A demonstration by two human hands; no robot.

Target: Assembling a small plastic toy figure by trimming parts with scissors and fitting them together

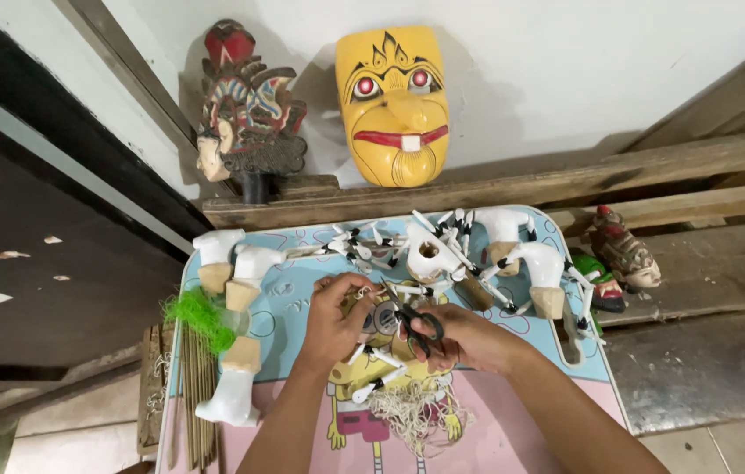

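My left hand pinches a thin pale string above a small cartoon-printed table. My right hand grips black-handled scissors, blades pointing up-left toward the string. Small white puppet arm pieces with black tips lie just below both hands, next to a tangle of off-white string. Several white-painted wooden puppet torsos and limbs lie beyond the hands.
White wooden pieces and a green tuft lie on the table's left; thin sticks beside it. A yellow mask and carved puppet head lean on the wall. Another puppet head rests on planks at right.
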